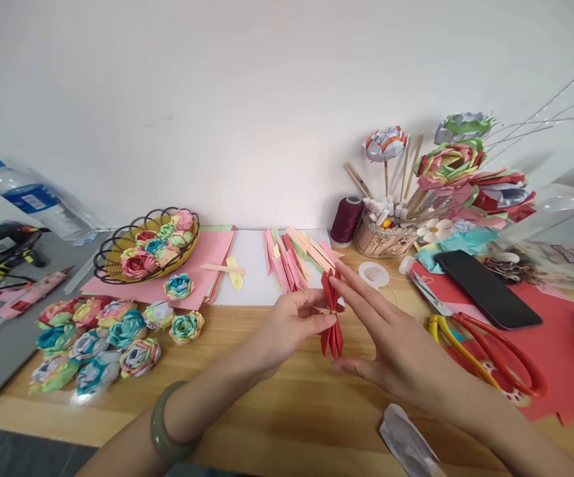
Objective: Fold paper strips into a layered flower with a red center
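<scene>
A red folded-paper bundle (333, 321), pinched in at the middle by a thin tie and fanned out at both ends, is held upright over the table. My left hand (291, 324) grips it at the waist between thumb and fingers. Along its right side my right hand (381, 324) is spread, with the fingertips at the bundle's upper end and the thumb close to its lower end. Behind the hands lie several folded paper strips (287, 258) in pink, red, green and yellow on white paper (251, 285).
Several paper flowers (128, 328) and a flower-filled basket (110, 258) stand left, near a water bottle (33, 199) and glue gun (36, 291). Rightward are a maroon thread spool (347, 220), stick holder (383, 240), scissors (495, 351), phone (488, 288) and red paper (565, 358).
</scene>
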{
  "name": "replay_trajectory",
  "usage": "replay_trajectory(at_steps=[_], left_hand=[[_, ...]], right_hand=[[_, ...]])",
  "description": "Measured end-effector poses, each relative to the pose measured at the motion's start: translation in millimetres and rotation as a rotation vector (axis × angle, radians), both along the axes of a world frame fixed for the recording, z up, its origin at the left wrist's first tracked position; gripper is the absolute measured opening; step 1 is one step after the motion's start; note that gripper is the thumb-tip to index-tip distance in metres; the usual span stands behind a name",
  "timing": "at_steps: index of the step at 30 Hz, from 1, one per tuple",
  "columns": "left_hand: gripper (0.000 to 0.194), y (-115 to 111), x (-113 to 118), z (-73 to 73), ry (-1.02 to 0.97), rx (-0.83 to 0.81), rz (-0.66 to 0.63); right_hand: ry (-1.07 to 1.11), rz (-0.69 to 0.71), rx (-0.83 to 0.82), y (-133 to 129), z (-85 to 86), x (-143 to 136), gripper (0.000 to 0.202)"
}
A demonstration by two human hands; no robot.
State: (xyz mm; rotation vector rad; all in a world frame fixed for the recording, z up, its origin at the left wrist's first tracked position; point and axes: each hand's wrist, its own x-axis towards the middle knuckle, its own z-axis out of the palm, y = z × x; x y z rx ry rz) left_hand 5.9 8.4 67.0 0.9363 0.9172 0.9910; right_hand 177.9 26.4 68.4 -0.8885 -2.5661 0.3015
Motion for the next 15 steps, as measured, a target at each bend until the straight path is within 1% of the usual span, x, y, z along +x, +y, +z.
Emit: replay_trajectory(at_steps=[2,4,6,10,12,15], left_hand=[[0.022,0,-1,0.1,0.037,0.011,0.001],[0.023,0,-1,-0.6,0.033,0.003,0.000],[0.030,0,-1,-1.4,0.017,-0.022,0.010],[0.051,0,0,-1.3,0.034,-0.087,0.093],[0.052,0,2,-1.0,0.054,-0.092,0.125],[0.044,-1,6,-1.8,0.059,-0.051,0.109]], right_hand=[[-0.044,0.001,0.027,2,2.3,2,0.086],[-0.078,-0.006,0.050,4,4.5,4,0.086],[-0.098,-0.021,0.072,5,6.4,7,0.084],[-0.083,-0.068,0.098,4,10.1,9,0.064],[-0.068,-0.109,0.135,2,11.2,6,0.052],[-0.042,-0.177,0.259,0,10.8,-3,0.034]])
